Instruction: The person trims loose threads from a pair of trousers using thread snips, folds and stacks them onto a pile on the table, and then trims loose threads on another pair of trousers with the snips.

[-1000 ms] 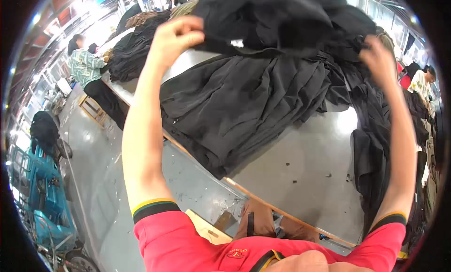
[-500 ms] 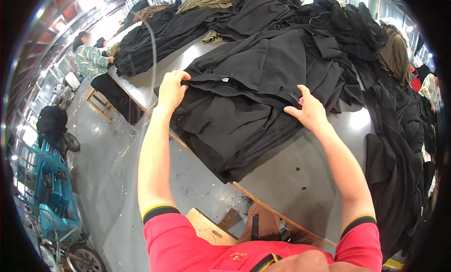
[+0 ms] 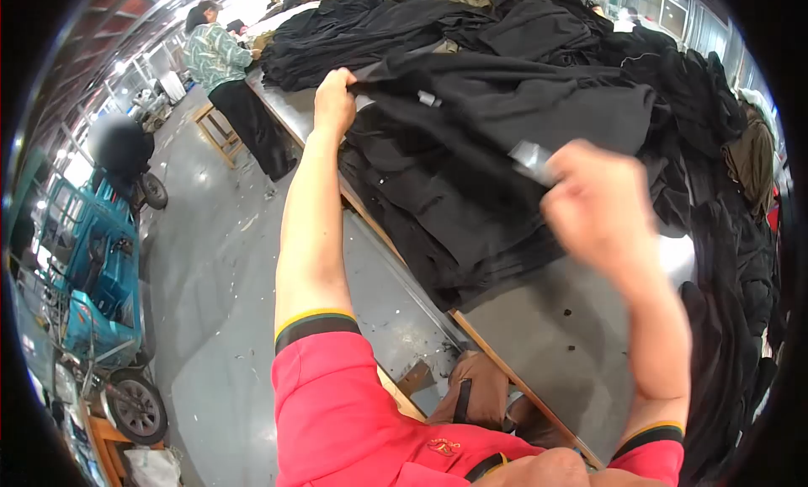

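Observation:
A black cloth garment (image 3: 547, 108) is stretched across a pile of other black cloth in front of me. My left hand (image 3: 337, 104) is closed on the garment's left corner and holds it raised. On its dark inner edge sits a small white label (image 3: 428, 98). My right hand (image 3: 596, 205) is curled and smeared by motion over the garment's right part. A small silvery thing (image 3: 532, 160) sticks out from its fingers, too blurred to name. Folded black cloth (image 3: 454, 226) lies under the lifted edge, reaching the table's near edge.
The grey table (image 3: 539, 335) has a wooden edge on my side and two small dark bits on top. Heaps of black cloth (image 3: 387, 32) line its far and right sides. Left, a person (image 3: 217, 58) stands by a wooden stool (image 3: 215, 138); a blue cart (image 3: 101, 268) is nearer.
My left hand has pulled the garment's edge up and away. My right hand has risen closer to the camera and closed, with the silvery thing now plainer. The whole view has shifted.

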Action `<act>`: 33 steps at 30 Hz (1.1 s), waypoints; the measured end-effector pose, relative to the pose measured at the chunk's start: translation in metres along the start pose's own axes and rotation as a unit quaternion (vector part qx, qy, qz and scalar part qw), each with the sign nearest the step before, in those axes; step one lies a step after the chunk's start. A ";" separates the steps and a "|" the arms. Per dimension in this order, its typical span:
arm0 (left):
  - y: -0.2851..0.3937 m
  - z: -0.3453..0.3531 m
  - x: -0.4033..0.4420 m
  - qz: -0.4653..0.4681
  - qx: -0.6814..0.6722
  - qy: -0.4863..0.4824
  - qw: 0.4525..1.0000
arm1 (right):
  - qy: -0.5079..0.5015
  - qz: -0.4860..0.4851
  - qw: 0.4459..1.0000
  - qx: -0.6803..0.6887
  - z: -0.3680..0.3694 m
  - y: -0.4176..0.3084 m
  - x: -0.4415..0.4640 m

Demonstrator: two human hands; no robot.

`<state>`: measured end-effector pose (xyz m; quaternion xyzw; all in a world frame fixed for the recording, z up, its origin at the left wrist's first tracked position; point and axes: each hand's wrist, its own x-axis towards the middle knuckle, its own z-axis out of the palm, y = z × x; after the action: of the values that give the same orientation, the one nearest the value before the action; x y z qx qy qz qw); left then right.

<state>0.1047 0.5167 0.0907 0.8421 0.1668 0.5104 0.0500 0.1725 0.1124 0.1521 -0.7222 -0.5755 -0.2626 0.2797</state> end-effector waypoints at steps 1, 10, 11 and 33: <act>-0.015 0.003 -0.011 -0.011 0.017 -0.011 1.000 | -0.039 0.008 0.999 0.028 0.022 -0.012 -0.011; -0.063 -0.008 -0.079 -0.403 -0.271 -0.101 0.868 | -0.190 0.194 0.920 0.282 0.051 -0.043 -0.066; -0.052 -0.019 -0.078 -0.458 -0.306 -0.086 0.830 | -0.118 0.175 0.940 0.268 0.053 -0.024 -0.079; 0.016 0.017 -0.148 -0.382 -0.021 -0.160 0.910 | -0.062 0.154 0.981 0.096 0.141 0.201 -0.127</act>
<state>0.0607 0.4541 -0.0375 0.7831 0.4547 0.3141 0.2853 0.3519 0.0887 -0.0563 -0.7870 -0.4958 -0.1147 0.3487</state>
